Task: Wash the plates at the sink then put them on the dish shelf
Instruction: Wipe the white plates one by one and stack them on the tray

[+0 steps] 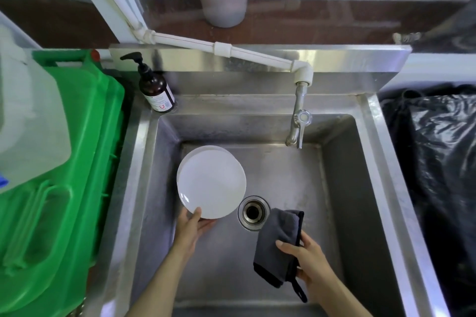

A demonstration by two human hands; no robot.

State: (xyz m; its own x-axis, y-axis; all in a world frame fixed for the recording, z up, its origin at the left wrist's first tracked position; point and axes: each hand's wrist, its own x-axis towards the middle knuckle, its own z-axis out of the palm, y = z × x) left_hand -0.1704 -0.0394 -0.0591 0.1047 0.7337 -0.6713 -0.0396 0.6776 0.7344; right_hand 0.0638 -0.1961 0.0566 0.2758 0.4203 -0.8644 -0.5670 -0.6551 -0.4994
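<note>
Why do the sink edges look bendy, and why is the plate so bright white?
Head view: the wide-angle lens bows the sink edges outward; the plate in the left hand is so bright it shows almost no detail; the metal back wall shows soft glare; the right hand and cloth look sharp.

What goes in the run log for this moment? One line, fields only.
left hand: holds white plate over sink | right hand: holds grey cloth | tap: no water seen
</note>
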